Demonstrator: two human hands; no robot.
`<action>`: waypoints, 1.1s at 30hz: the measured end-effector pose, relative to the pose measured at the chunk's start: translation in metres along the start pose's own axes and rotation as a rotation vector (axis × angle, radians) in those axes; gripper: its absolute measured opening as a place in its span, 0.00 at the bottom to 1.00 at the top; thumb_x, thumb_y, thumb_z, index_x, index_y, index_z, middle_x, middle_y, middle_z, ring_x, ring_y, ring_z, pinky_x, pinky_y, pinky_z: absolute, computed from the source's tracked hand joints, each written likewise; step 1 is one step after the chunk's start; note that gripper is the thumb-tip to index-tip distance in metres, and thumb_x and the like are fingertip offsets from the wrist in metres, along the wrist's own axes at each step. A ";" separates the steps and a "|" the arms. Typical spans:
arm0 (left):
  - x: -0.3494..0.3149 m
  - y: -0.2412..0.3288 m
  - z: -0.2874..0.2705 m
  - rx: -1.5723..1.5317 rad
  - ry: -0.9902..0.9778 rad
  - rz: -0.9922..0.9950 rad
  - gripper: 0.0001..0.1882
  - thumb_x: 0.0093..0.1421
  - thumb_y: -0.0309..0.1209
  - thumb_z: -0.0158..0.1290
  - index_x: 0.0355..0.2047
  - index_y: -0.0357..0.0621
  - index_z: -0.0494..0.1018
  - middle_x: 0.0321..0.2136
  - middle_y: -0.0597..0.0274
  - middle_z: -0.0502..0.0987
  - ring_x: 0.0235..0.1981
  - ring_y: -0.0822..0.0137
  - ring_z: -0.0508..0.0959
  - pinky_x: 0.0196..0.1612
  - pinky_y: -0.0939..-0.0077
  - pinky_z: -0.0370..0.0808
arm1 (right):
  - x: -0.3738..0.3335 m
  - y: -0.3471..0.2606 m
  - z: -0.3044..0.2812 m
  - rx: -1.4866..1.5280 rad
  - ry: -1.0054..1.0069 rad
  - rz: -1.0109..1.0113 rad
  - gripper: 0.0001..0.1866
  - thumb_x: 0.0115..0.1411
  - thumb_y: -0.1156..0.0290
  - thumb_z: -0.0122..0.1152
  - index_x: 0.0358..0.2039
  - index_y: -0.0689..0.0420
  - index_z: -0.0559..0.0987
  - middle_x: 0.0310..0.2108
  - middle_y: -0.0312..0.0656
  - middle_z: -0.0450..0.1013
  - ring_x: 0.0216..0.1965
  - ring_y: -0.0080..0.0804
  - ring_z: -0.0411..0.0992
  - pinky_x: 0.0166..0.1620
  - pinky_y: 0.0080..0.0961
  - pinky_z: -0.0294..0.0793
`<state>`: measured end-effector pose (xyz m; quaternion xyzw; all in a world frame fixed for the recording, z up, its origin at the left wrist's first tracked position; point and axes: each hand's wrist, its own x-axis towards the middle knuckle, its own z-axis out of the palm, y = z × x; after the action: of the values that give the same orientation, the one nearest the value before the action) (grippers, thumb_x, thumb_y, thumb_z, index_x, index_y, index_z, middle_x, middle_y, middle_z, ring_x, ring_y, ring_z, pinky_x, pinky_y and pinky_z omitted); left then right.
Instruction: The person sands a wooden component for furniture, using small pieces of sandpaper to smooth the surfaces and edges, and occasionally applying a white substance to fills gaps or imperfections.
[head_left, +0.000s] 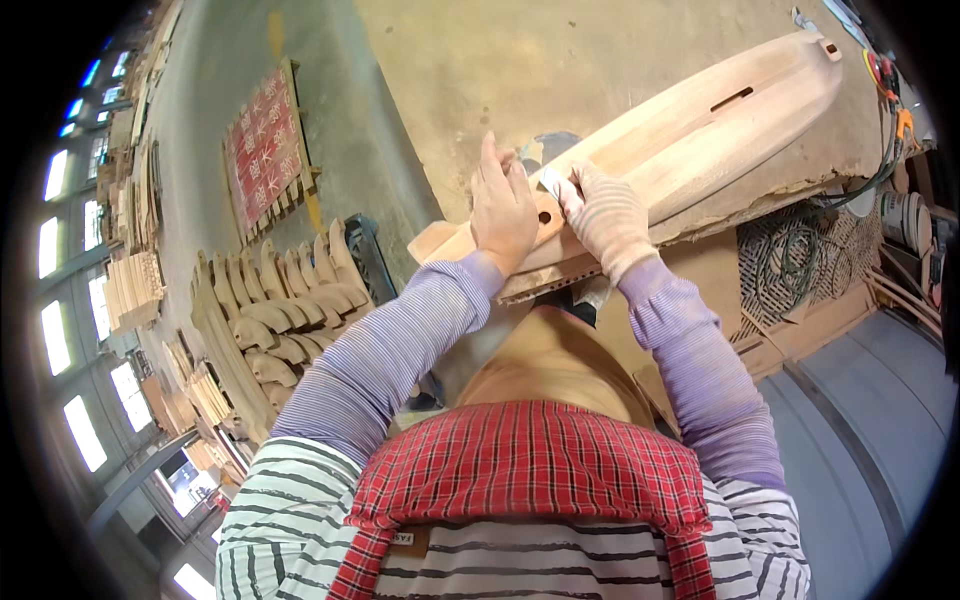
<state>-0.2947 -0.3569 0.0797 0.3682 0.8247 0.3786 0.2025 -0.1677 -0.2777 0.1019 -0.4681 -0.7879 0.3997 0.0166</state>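
Note:
A long, pale carved wooden piece (pixel 690 130) lies at a slant across the worktable, with a slot in its broad part. Beside its lower left end is a smaller wooden part (pixel 550 228) with a dark round hole. My left hand (pixel 503 208) is over this narrow end, fingers stretched upward and nothing visible in them. To its right, my right hand (pixel 605 210), in a pale striped glove, is closed around a small whitish folded piece (pixel 551 182). That piece meets the wood near the hole; its exact kind is unclear.
The worktable (pixel 440 90) has a ragged near edge. Cables and an orange-handled tool (pixel 905 125) hang at the right. Curved wooden parts (pixel 290 310) are stacked on the left, near a red printed panel (pixel 265 150). Below the table at right lies a coiled hose (pixel 790 250).

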 end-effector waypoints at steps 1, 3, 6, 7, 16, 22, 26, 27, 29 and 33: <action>0.001 -0.001 0.001 0.007 0.002 0.004 0.30 0.69 0.32 0.43 0.67 0.33 0.51 0.54 0.46 0.71 0.56 0.49 0.69 0.61 0.57 0.64 | 0.003 -0.001 0.000 0.010 -0.006 0.019 0.19 0.67 0.51 0.51 0.40 0.55 0.76 0.35 0.54 0.78 0.41 0.55 0.75 0.45 0.45 0.72; 0.002 -0.005 -0.003 -0.029 0.026 0.005 0.30 0.69 0.31 0.43 0.68 0.33 0.51 0.53 0.47 0.72 0.57 0.49 0.68 0.61 0.57 0.64 | -0.017 0.001 -0.003 0.050 -0.051 -0.014 0.19 0.66 0.51 0.53 0.39 0.55 0.76 0.33 0.54 0.78 0.39 0.55 0.75 0.44 0.46 0.73; -0.001 -0.007 -0.002 -0.065 0.013 0.001 0.30 0.69 0.31 0.42 0.68 0.33 0.51 0.53 0.47 0.72 0.57 0.50 0.69 0.61 0.57 0.64 | -0.012 -0.003 -0.005 0.022 -0.058 0.024 0.20 0.66 0.49 0.53 0.38 0.55 0.76 0.31 0.53 0.78 0.37 0.56 0.75 0.43 0.46 0.73; -0.003 -0.007 -0.001 -0.066 0.010 0.008 0.30 0.68 0.31 0.42 0.68 0.34 0.51 0.53 0.47 0.72 0.56 0.50 0.69 0.61 0.57 0.64 | 0.003 0.002 0.002 0.032 -0.020 0.001 0.20 0.66 0.49 0.53 0.38 0.55 0.76 0.31 0.53 0.78 0.37 0.56 0.76 0.43 0.46 0.73; -0.003 -0.010 -0.001 0.003 0.039 0.075 0.29 0.69 0.27 0.41 0.68 0.33 0.51 0.51 0.47 0.73 0.52 0.53 0.73 0.58 0.62 0.68 | -0.005 0.000 -0.002 -0.033 0.002 -0.089 0.19 0.68 0.50 0.50 0.41 0.54 0.77 0.33 0.52 0.78 0.39 0.55 0.75 0.42 0.46 0.73; -0.001 -0.008 -0.002 0.059 0.031 0.059 0.29 0.68 0.27 0.40 0.68 0.32 0.50 0.51 0.47 0.73 0.52 0.53 0.72 0.58 0.62 0.68 | -0.024 0.003 -0.004 0.006 -0.041 -0.022 0.15 0.66 0.56 0.55 0.33 0.55 0.74 0.29 0.54 0.76 0.33 0.55 0.75 0.37 0.44 0.73; 0.005 -0.002 0.001 -0.025 0.019 0.097 0.28 0.68 0.26 0.40 0.67 0.32 0.51 0.52 0.46 0.72 0.54 0.54 0.71 0.59 0.62 0.66 | 0.012 -0.004 -0.006 -0.076 0.024 -0.057 0.14 0.67 0.56 0.53 0.36 0.55 0.74 0.28 0.53 0.76 0.33 0.55 0.75 0.37 0.44 0.73; 0.005 -0.002 0.003 -0.022 0.020 0.090 0.28 0.68 0.26 0.40 0.67 0.32 0.51 0.53 0.47 0.71 0.54 0.54 0.70 0.59 0.62 0.66 | 0.011 -0.001 -0.005 -0.077 0.048 -0.059 0.14 0.67 0.57 0.54 0.36 0.56 0.74 0.28 0.53 0.76 0.34 0.55 0.75 0.37 0.44 0.73; 0.002 -0.007 0.000 -0.003 0.064 0.057 0.28 0.68 0.26 0.40 0.67 0.33 0.51 0.54 0.47 0.70 0.55 0.54 0.70 0.60 0.63 0.66 | 0.015 -0.005 0.002 -0.079 0.073 -0.109 0.14 0.66 0.58 0.55 0.36 0.56 0.75 0.28 0.53 0.77 0.34 0.55 0.75 0.37 0.44 0.73; -0.003 -0.017 0.001 -0.079 0.163 0.011 0.30 0.66 0.28 0.43 0.67 0.34 0.52 0.55 0.49 0.70 0.57 0.50 0.67 0.61 0.56 0.62 | 0.000 0.003 -0.010 0.103 -0.105 -0.098 0.13 0.65 0.58 0.59 0.35 0.56 0.77 0.27 0.51 0.77 0.31 0.53 0.75 0.36 0.40 0.73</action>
<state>-0.3001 -0.3661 0.0663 0.3327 0.8208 0.4404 0.1470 -0.1610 -0.2707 0.1068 -0.4056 -0.7882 0.4624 0.0188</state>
